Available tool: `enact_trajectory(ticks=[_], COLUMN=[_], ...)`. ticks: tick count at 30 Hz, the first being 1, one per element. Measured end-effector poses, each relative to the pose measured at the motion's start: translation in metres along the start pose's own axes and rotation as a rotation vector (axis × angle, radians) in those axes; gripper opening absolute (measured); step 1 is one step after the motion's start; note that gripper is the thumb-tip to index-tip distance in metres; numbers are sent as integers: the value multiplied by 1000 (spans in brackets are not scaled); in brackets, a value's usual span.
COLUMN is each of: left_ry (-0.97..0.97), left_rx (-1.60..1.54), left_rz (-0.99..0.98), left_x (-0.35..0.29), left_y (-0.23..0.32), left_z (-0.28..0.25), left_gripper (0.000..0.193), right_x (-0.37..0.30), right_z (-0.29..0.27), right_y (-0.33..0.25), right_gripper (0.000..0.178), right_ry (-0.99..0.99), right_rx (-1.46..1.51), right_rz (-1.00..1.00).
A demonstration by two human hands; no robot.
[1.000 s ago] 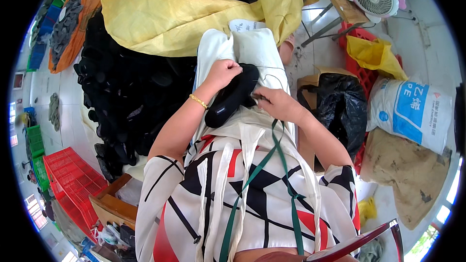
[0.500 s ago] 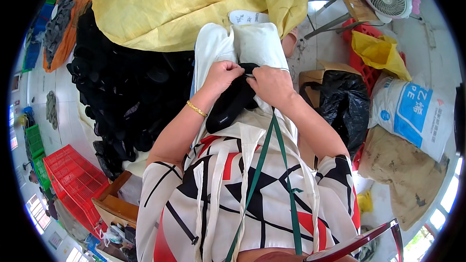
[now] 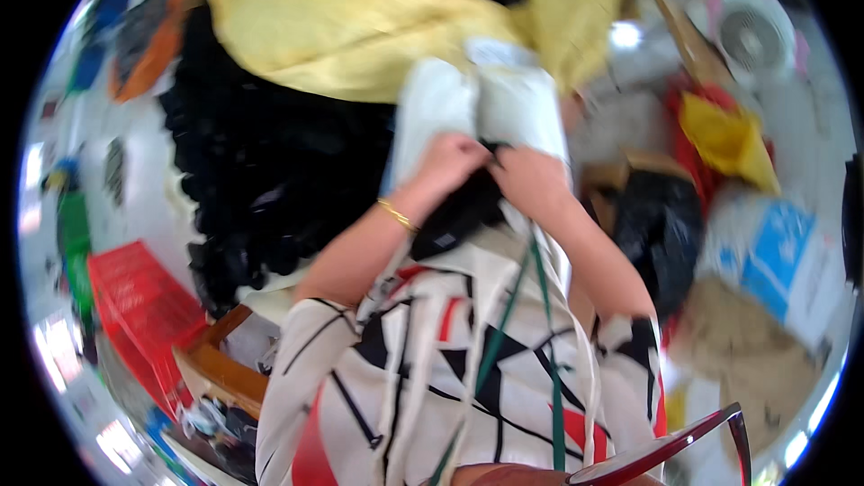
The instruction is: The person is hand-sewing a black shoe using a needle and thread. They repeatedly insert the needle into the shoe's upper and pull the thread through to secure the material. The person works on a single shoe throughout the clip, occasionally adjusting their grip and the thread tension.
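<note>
A soft black cloth item (image 3: 459, 216) with a small pale mark lies in my lap, over the pale trousers (image 3: 520, 106). Its exact kind does not show. My left hand (image 3: 450, 164), below a gold bracelet (image 3: 397, 214), pinches its upper edge with bent fingers. Close beside it, my right hand (image 3: 533, 182) has its fingers closed on the same edge. The hands almost meet over my thighs, and motion smears the fingertips. To my left spreads a large heap of black cloth pieces (image 3: 279, 180).
A yellow sheet (image 3: 351, 36) lies beyond my knees. On my right are a black plastic bag (image 3: 661, 225) in a cardboard box, a white-and-blue sack (image 3: 774, 252) and a fan (image 3: 754, 36). A red crate (image 3: 144, 315) and a wooden drawer (image 3: 220, 364) stand at lower left.
The whole view has shifted and blurred, as the head has moved. Both hands keep their grip on the black cloth item and appear slightly closer together.
</note>
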State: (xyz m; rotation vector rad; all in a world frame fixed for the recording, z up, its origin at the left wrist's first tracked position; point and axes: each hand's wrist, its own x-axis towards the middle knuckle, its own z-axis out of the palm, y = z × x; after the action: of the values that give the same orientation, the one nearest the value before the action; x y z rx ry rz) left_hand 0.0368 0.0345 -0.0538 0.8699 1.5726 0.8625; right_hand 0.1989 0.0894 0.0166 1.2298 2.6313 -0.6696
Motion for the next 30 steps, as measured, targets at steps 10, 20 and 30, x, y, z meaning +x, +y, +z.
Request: enact_trajectory(ticks=[10,20,30], left_ry=[109,-117,-191], left_rx=[85,317,-49], left_rz=[373,534,149], left_x=[-2,-23,-32], left_y=[-6,3,8], left_z=[-10,4,8], left_gripper=[18,15,14], right_x=[-51,-51,-55], right_z=[-28,32,38], right_y=[-28,43,78], right_gripper=[28,21,19], right_ry=[284,381,-91], right_rx=[31,479,1063], right_rz=[-331,-117,200])
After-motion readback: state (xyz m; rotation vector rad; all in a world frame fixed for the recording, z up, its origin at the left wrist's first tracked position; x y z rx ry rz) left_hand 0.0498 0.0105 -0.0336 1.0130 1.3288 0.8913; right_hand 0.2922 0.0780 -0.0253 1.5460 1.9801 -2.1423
